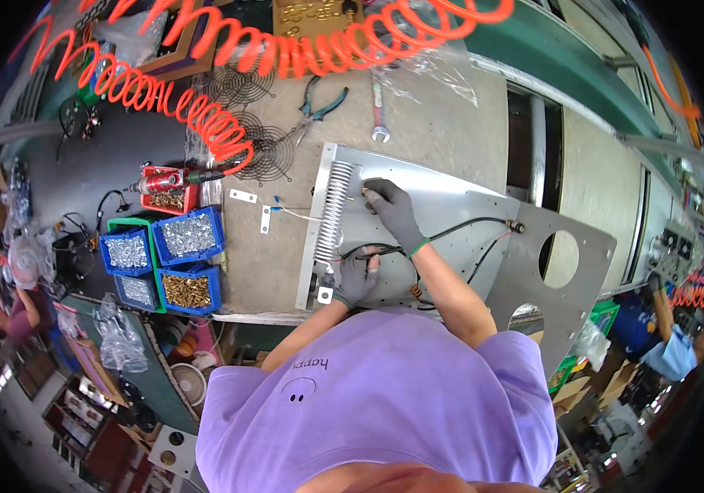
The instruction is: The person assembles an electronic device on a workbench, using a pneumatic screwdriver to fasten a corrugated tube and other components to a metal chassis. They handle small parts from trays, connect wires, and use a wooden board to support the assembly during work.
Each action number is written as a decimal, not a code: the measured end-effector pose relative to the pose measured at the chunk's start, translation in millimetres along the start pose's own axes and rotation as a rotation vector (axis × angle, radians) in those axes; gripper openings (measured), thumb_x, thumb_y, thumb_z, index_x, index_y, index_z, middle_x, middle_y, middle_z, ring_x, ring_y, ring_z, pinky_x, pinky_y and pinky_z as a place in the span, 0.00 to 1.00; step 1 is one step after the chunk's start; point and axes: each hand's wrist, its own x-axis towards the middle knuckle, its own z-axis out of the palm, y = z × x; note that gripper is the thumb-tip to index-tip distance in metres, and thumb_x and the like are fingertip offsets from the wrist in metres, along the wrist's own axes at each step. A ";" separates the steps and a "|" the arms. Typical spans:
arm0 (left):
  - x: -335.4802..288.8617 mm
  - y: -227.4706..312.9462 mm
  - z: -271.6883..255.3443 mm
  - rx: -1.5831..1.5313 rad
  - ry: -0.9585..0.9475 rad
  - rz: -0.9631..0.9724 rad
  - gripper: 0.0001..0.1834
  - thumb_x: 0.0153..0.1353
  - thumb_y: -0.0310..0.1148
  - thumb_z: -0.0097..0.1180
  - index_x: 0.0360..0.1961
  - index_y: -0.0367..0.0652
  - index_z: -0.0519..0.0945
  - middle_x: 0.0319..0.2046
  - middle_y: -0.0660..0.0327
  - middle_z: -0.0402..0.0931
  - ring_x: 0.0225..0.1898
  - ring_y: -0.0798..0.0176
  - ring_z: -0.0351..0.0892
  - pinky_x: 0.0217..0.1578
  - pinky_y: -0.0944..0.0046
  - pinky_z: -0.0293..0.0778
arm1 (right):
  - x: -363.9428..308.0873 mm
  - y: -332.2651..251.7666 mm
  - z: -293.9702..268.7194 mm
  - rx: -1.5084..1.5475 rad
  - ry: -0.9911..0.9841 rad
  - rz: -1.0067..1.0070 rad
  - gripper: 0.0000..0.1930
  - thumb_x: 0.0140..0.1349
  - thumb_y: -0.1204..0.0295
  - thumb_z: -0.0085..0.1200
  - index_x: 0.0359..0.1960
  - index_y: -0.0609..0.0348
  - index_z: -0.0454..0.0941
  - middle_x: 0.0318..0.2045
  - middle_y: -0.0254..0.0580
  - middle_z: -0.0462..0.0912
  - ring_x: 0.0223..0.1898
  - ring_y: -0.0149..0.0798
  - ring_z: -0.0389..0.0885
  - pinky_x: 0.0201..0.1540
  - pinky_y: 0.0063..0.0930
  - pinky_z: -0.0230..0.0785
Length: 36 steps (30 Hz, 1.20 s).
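Observation:
A sheet-metal panel (442, 197) lies on the bench in front of me, with a long coiled metal spring-like part (335, 209) along its left side. My right hand (394, 215), in a grey glove, is closed in a pinch just right of the coil's upper half; what is between its fingertips is too small to make out. Near the coil's lower end, my gloved left hand (357, 279) has its fingers curled at a black cable (459, 228) that runs right across the panel to a fitting. A white wire (298, 215) sticks out left of the coil.
Left are blue bins (190, 236) of metal hardware and a red pneumatic screwdriver (161, 181) over a red bin. Orange coiled air hoses (204, 123) hang above. Pliers (316, 105), a wrench (380, 115) and round wire guards (263, 148) lie behind. A cut-out plate (590, 246) overhangs right.

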 end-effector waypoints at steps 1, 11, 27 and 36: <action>-2.0 -1.1 1.0 0.032 -0.003 0.015 0.10 0.61 0.34 0.46 0.36 0.39 0.76 0.29 0.52 0.76 0.31 0.49 0.76 0.35 0.55 0.71 | -2.3 -0.6 2.7 -0.019 -0.008 -0.005 0.12 0.61 0.72 0.51 0.43 0.65 0.75 0.29 0.35 0.78 0.26 0.24 0.72 0.30 0.19 0.68; -0.3 13.8 -1.1 0.099 -0.031 0.022 0.12 0.64 0.35 0.41 0.36 0.39 0.75 0.22 0.52 0.73 0.26 0.49 0.72 0.29 0.54 0.66 | 0.3 32.4 19.5 0.001 -0.010 -0.150 0.12 0.58 0.70 0.53 0.38 0.68 0.77 0.28 0.45 0.80 0.28 0.34 0.78 0.32 0.26 0.70; -5.3 -11.0 7.4 0.102 0.028 0.035 0.09 0.62 0.34 0.47 0.37 0.41 0.74 0.29 0.54 0.75 0.30 0.50 0.76 0.32 0.56 0.71 | 0.5 1.0 14.1 0.004 -0.140 0.117 0.19 0.65 0.65 0.40 0.54 0.59 0.66 0.33 0.44 0.81 0.15 0.29 0.72 0.16 0.23 0.65; -6.5 -14.6 11.5 0.160 0.053 0.054 0.09 0.63 0.37 0.46 0.38 0.44 0.74 0.28 0.55 0.75 0.30 0.50 0.76 0.31 0.55 0.71 | 0.1 0.5 4.2 -0.151 -0.195 0.138 0.30 0.49 0.79 0.42 0.59 0.62 0.60 0.40 0.46 0.80 0.23 0.28 0.75 0.19 0.21 0.67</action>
